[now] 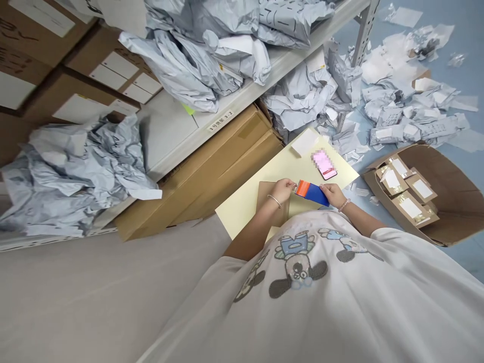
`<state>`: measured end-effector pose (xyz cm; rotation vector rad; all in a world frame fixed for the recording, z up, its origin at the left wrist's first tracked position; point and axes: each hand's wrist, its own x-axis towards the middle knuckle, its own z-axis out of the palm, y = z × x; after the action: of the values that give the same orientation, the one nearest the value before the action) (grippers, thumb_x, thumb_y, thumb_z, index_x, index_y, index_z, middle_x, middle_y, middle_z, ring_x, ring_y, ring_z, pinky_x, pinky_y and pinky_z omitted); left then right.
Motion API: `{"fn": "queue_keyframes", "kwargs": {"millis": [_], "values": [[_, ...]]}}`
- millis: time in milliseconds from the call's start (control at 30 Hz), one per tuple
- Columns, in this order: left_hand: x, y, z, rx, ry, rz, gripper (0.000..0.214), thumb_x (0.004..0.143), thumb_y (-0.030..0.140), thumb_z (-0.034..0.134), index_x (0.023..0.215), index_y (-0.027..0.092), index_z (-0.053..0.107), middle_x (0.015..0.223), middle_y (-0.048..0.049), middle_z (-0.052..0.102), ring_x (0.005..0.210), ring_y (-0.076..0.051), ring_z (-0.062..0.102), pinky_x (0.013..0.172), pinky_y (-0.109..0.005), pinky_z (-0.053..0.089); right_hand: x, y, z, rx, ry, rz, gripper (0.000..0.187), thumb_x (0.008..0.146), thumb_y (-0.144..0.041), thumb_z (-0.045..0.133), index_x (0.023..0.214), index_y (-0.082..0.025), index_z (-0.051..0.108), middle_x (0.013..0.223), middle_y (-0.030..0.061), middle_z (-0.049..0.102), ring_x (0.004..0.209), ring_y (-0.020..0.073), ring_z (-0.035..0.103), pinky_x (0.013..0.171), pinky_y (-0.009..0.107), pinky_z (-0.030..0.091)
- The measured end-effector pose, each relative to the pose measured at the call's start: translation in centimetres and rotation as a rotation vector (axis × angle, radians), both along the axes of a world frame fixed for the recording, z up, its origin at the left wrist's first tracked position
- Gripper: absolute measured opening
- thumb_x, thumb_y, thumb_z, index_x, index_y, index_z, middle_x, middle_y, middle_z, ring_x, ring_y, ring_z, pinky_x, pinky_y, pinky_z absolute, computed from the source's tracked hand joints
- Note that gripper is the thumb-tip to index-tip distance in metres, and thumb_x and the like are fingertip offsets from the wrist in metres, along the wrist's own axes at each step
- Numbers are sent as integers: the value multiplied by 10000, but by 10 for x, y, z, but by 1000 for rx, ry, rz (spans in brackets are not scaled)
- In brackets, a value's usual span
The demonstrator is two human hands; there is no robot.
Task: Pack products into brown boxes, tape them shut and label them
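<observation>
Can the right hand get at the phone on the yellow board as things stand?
Probably yes. The right hand is close to the phone and nothing appears to lie between them. But it is gripping the orange-and-blue card, so it would likely need to let go first.

There were two hands [283, 191] [333, 195] wearing two bracelets [275, 201] [344, 204], and they held one orange-and-blue card [312, 193]. Nearby lay one yellow sheet [242, 212], one brown envelope [282, 214], one white card [304, 142], one blurred pink object [324, 164], and one open cardboard box [454, 186] with at least four small brown packets [410, 207].
</observation>
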<state>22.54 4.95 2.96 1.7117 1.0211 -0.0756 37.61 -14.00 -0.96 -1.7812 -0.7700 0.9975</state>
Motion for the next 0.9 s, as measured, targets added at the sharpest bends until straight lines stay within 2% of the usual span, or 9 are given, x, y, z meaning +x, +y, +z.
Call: {"fn": "queue_keyframes", "kwargs": {"millis": [133, 233, 333, 433, 500, 567, 667, 767, 900], "values": [[-6, 8, 9, 87, 56, -25, 175, 833, 278, 607, 675, 208, 578, 709, -6, 651, 731, -179, 609, 734, -300, 490, 6, 1, 8, 41, 10, 53, 681, 854, -835, 386, 540, -241, 278, 532, -46, 253, 524, 99, 232, 517, 293, 201], [-10, 24, 19, 139, 130, -25, 187, 836, 279, 613, 666, 206, 584, 725, -16, 667, 767, -194, 632, 766, -309, 504, 18, -8, 11, 47, 33, 50, 693, 821, -850, 443, 531, -235, 307, 523, -48, 262, 537, 101, 235, 522, 286, 196], [-14, 55, 27, 190, 191, -22, 155, 831, 275, 633, 697, 198, 635, 789, -33, 715, 831, -211, 661, 826, -323, 516, 35, -28, 8, 21, 81, 65, 710, 745, -879, 522, 513, -221, 388, 506, -44, 316, 539, 104, 277, 521, 272, 219], [-19, 96, 31, 340, 253, 97, 93, 803, 256, 666, 741, 188, 675, 883, -59, 751, 917, -232, 678, 879, -343, 516, 55, -59, -3, -63, 87, 45, 719, 666, -898, 587, 512, -204, 476, 495, -35, 380, 530, 108, 333, 516, 267, 257], [-19, 121, 31, 309, 291, 105, 150, 804, 309, 690, 726, 181, 687, 844, -75, 754, 919, -245, 687, 869, -344, 522, 67, -78, -11, -145, 102, 2, 740, 641, -922, 581, 509, -198, 497, 482, -28, 405, 519, 110, 352, 511, 268, 278], [-12, 137, 27, 248, 344, 26, 188, 779, 352, 724, 723, 174, 705, 832, -89, 761, 897, -258, 697, 837, -347, 531, 76, -90, -20, -221, 141, -16, 759, 634, -941, 565, 509, -195, 506, 469, -20, 425, 509, 111, 363, 505, 269, 294], [10, 146, 12, 304, 496, -82, 273, 764, 430, 747, 732, 160, 719, 846, -126, 762, 862, -289, 710, 789, -374, 537, 79, -86, -33, -303, 182, 10, 766, 627, -944, 572, 523, -185, 544, 471, -6, 470, 499, 111, 380, 498, 275, 305], [36, 148, -9, 333, 665, -132, 307, 750, 440, 768, 730, 137, 721, 790, -175, 741, 813, -334, 718, 746, -423, 538, 74, -69, -45, -381, 227, 15, 783, 600, -961, 569, 530, -181, 578, 477, 15, 510, 486, 118, 408, 491, 287, 315], [54, 150, -43, 247, 874, -208, 244, 745, 371, 766, 735, 130, 729, 815, -217, 743, 826, -372, 729, 753, -463, 543, 69, -60, -62, -464, 283, 16, 779, 572, -961, 594, 538, -182, 603, 506, 36, 564, 499, 136, 455, 508, 301, 355]]}}
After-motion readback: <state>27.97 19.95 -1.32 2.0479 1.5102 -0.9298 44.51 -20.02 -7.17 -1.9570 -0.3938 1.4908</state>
